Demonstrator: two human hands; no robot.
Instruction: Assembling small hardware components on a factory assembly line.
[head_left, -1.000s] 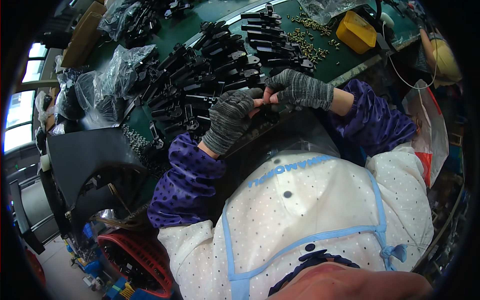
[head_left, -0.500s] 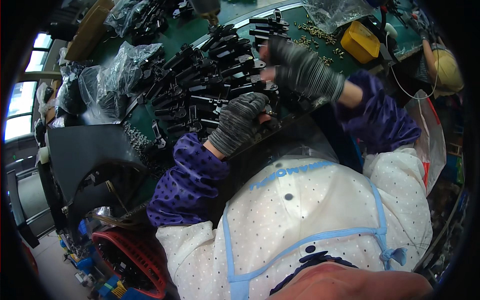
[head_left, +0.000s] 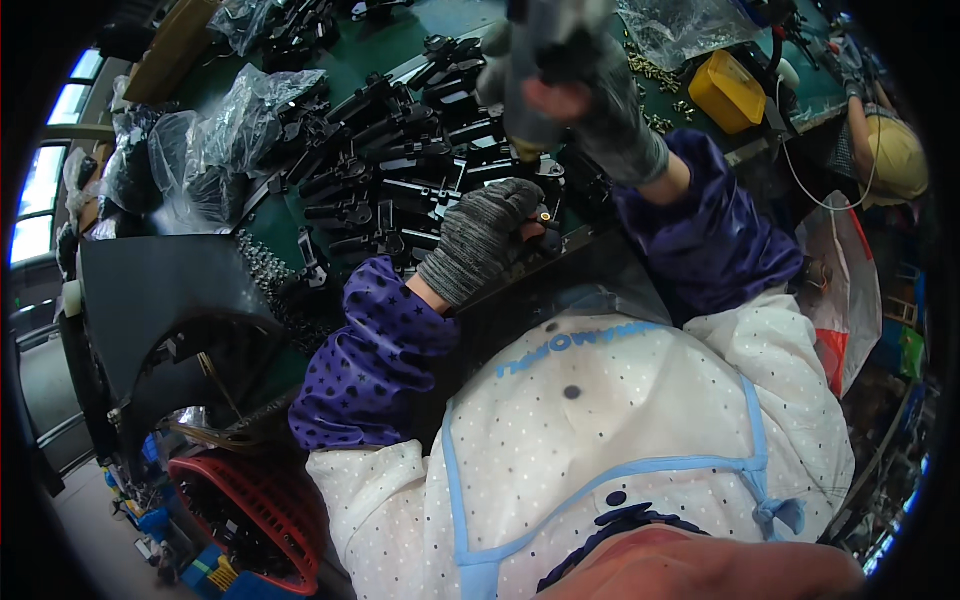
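Note:
My right hand, in a grey knit glove with bare fingertips, is wrapped round a dark upright power screwdriver, blurred by motion. The tool's brass-coloured tip points down, just above my left hand. My left hand, gloved alike, is closed near the table's front edge. It grips a small black part, mostly hidden by the fingers; a brass-coloured round fitting shows beside the fingertips. Many black metal-and-plastic assemblies lie in rows just beyond that hand.
Loose brass fittings are scattered at the back right beside a yellow tub. Clear plastic bags and a heap of small silver screws lie to the left. A red basket stands lower left. Another person is at far right.
My right hand, empty-looking before, has risen and taken hold of the power screwdriver, bringing it down toward my left hand. The left hand has stayed almost in place.

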